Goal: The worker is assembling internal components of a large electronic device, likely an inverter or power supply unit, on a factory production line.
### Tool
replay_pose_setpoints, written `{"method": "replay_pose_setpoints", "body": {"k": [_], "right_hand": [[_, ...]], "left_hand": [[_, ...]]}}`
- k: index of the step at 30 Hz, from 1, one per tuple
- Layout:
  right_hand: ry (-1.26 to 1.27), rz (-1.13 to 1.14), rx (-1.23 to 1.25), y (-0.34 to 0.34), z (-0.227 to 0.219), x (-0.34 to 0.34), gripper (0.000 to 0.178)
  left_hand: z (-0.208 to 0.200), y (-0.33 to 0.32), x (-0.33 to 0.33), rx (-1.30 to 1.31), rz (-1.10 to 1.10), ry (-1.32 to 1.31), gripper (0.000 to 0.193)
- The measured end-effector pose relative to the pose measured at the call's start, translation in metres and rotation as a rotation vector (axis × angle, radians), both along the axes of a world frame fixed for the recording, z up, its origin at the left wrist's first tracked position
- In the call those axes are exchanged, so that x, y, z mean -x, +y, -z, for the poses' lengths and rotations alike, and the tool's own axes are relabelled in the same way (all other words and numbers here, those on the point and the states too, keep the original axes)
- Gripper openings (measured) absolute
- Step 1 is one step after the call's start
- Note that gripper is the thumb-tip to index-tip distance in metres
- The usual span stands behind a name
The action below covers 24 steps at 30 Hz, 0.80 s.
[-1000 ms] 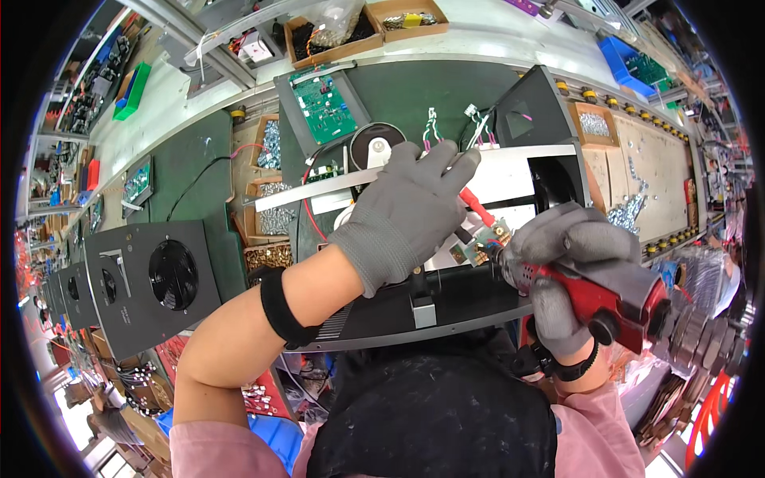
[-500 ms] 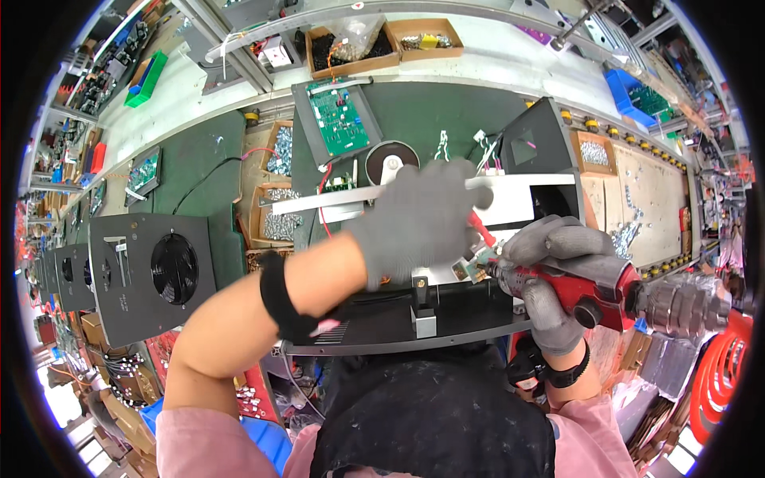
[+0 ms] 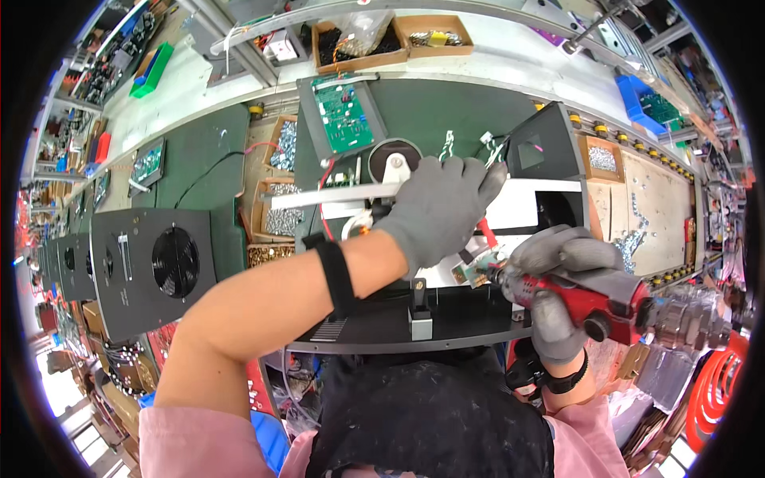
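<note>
My left hand (image 3: 442,209), in a grey glove, reaches over the opened black metal housing (image 3: 358,334). Its fingers curl down together, and their tips are hidden from me. Just beyond them are white connectors and wires (image 3: 496,151). A round black part with a pale centre (image 3: 394,162) and a flat white bar (image 3: 331,196) lie next to this hand. My gloved right hand (image 3: 567,259) grips a red power screwdriver (image 3: 586,301), its nose pointing left. Close to that nose are a small circuit board (image 3: 476,272) and a red piece (image 3: 487,233).
A green circuit board on a dark plate (image 3: 344,115) lies at the back of the green bench. Cardboard boxes of screws (image 3: 283,211) stand left of the housing, another screw box (image 3: 602,158) right. A black fan panel (image 3: 151,267) stands at the left. Orange hose (image 3: 715,398) hangs at the lower right.
My left hand has shifted right and slightly away from me, toward the wires, uncovering some of the parts beneath it. The screwdriver stays in my right hand, and the view has moved slightly.
</note>
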State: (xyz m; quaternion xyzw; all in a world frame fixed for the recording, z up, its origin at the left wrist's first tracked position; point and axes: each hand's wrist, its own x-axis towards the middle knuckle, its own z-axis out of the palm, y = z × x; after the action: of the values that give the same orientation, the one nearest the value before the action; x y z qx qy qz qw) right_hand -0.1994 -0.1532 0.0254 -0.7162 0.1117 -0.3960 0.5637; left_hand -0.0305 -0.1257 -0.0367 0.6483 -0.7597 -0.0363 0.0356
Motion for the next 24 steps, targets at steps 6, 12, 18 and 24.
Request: {"method": "replay_pose_setpoints", "body": {"k": [6, 12, 18, 24], "right_hand": [[0.086, 0.012, 0.068, 0.004, -0.004, -0.006, 0.032], [0.038, -0.034, -0.059, 0.008, -0.004, -0.007, 0.028], [-0.012, -0.137, -0.011, 0.004, -0.002, -0.001, 0.030], [-0.043, 0.114, -0.140, 0.002, -0.015, 0.015, 0.039]], "left_hand": [[-0.013, -0.007, -0.020, -0.189, 0.101, 0.190, 0.067], [-0.018, 0.000, -0.026, -0.219, 0.297, 0.247, 0.071], [-0.016, -0.003, -0.022, -0.278, 0.287, 0.169, 0.069], [-0.014, -0.009, -0.018, -0.280, 0.317, 0.180, 0.067]]}}
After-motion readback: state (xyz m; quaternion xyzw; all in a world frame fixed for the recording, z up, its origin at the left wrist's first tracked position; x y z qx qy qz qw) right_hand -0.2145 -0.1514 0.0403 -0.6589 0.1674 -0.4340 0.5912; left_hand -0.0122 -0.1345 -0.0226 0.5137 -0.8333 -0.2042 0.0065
